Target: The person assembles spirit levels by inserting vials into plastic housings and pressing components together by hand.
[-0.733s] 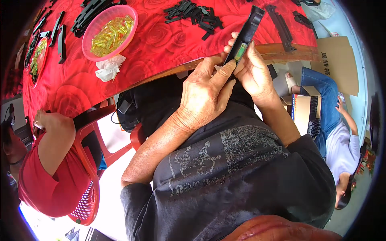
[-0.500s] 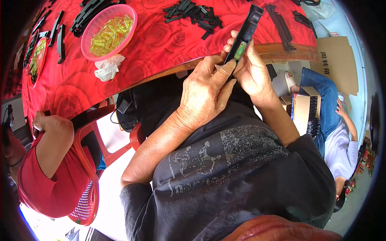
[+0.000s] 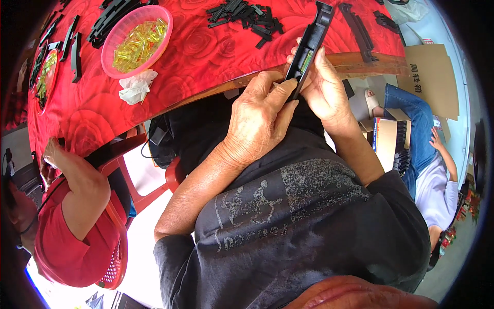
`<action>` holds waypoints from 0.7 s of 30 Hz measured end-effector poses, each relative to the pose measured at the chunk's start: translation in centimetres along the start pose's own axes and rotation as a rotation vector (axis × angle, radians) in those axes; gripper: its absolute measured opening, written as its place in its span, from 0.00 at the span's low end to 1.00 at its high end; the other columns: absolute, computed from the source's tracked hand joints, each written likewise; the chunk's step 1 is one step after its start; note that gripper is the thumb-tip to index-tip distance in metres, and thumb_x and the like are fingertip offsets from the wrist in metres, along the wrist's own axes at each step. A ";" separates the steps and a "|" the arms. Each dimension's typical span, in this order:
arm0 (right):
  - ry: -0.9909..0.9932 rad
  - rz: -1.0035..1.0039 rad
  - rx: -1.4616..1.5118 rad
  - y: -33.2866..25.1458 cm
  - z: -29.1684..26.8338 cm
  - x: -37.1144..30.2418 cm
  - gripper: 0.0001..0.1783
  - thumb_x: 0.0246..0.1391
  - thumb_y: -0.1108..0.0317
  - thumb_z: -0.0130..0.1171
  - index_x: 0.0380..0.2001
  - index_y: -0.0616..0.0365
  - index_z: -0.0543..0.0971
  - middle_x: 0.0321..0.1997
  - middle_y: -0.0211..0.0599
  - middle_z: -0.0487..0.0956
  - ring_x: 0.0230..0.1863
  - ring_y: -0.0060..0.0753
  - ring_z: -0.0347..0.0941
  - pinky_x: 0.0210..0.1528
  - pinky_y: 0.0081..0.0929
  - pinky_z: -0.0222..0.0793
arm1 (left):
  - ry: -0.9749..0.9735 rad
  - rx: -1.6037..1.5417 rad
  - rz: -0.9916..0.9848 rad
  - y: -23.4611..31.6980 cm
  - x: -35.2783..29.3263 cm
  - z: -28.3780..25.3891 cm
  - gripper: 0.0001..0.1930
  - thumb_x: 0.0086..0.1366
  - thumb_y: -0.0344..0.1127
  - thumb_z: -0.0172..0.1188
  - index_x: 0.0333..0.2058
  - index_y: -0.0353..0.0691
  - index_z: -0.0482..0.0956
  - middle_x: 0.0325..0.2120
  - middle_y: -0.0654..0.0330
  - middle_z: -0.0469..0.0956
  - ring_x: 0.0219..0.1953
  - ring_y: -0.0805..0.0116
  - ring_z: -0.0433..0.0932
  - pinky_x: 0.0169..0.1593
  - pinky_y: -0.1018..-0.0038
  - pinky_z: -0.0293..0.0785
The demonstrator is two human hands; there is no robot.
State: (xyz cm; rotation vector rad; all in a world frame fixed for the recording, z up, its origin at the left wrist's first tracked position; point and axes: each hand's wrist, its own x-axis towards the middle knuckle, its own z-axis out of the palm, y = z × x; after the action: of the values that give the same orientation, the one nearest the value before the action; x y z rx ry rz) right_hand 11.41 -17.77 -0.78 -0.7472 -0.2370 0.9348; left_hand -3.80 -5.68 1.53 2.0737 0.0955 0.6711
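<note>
A long black plastic spirit level body point(image 3: 315, 36) is held upright at a slant over the table's near edge. In its middle slot sits a yellow-green vial point(image 3: 307, 61), partly hidden by the slot wall. My right hand point(image 3: 329, 98) wraps the body from the right, with fingertips showing behind it. My left hand point(image 3: 257, 118) is closed on the lower end, its thumb and forefinger at the body below the vial. What lies under those fingers is hidden.
A pink bowl point(image 3: 107, 57) of yellow vials point(image 3: 139, 49) stands on the red-clothed table, beside a crumpled tissue point(image 3: 137, 86). Small black parts point(image 3: 247, 19) and more level bodies point(image 3: 110, 23) lie beyond. A co-worker point(image 3: 77, 226) sits left; an open carton point(image 3: 385, 144) stands right.
The level body has turned in my hands, so the vial shows as a narrower strip, and it has shifted slightly up and left. The co-worker at left has moved an arm.
</note>
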 end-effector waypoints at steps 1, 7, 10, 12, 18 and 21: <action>0.001 0.000 0.001 -0.1 0.1 0.0 0.28 0.67 0.51 0.48 0.61 0.60 0.67 0.51 0.39 0.78 0.54 0.35 0.75 0.59 0.36 0.70 | 0.015 -0.006 0.005 0.0 0.0 0.0 0.20 0.53 0.24 0.67 0.47 0.36 0.78 0.41 0.50 0.76 0.40 0.53 0.80 0.43 0.66 0.78; 0.013 0.001 0.049 -0.1 0.5 0.3 0.25 0.66 0.51 0.51 0.57 0.58 0.71 0.48 0.37 0.80 0.50 0.32 0.77 0.57 0.35 0.72 | 0.026 -0.029 0.010 0.0 0.0 0.1 0.19 0.54 0.24 0.67 0.46 0.37 0.78 0.41 0.50 0.77 0.41 0.52 0.80 0.44 0.65 0.77; 0.022 0.005 0.038 -0.1 0.4 0.4 0.29 0.67 0.51 0.48 0.62 0.61 0.66 0.49 0.38 0.76 0.51 0.33 0.74 0.58 0.35 0.71 | 0.028 -0.019 0.024 -0.2 0.0 0.1 0.18 0.54 0.24 0.66 0.45 0.37 0.78 0.41 0.50 0.76 0.40 0.51 0.80 0.42 0.64 0.77; 0.052 0.006 0.010 -0.2 0.2 0.5 0.29 0.67 0.51 0.48 0.61 0.60 0.66 0.49 0.37 0.76 0.51 0.33 0.74 0.58 0.35 0.72 | 0.027 -0.009 0.035 -0.3 0.2 0.2 0.18 0.53 0.25 0.66 0.45 0.35 0.78 0.41 0.51 0.76 0.38 0.51 0.80 0.40 0.64 0.78; 0.076 0.002 -0.020 -0.3 0.5 0.4 0.20 0.67 0.52 0.51 0.49 0.57 0.75 0.43 0.35 0.80 0.46 0.29 0.77 0.52 0.31 0.74 | -0.007 -0.003 0.034 -0.5 -0.1 0.2 0.16 0.54 0.26 0.66 0.43 0.35 0.79 0.39 0.51 0.76 0.39 0.52 0.80 0.40 0.63 0.77; 0.099 -0.015 -0.030 -0.4 0.5 0.4 0.22 0.67 0.51 0.51 0.50 0.58 0.75 0.44 0.35 0.81 0.45 0.29 0.78 0.52 0.31 0.75 | 0.005 -0.014 0.042 -0.6 0.0 0.2 0.13 0.55 0.24 0.65 0.40 0.34 0.80 0.37 0.51 0.77 0.37 0.51 0.80 0.40 0.64 0.78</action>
State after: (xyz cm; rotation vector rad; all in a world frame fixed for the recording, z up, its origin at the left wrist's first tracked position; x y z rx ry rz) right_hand 11.62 -17.34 -0.20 -0.8161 -0.1691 0.8791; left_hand -3.57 -5.52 0.99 2.0659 0.0504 0.7010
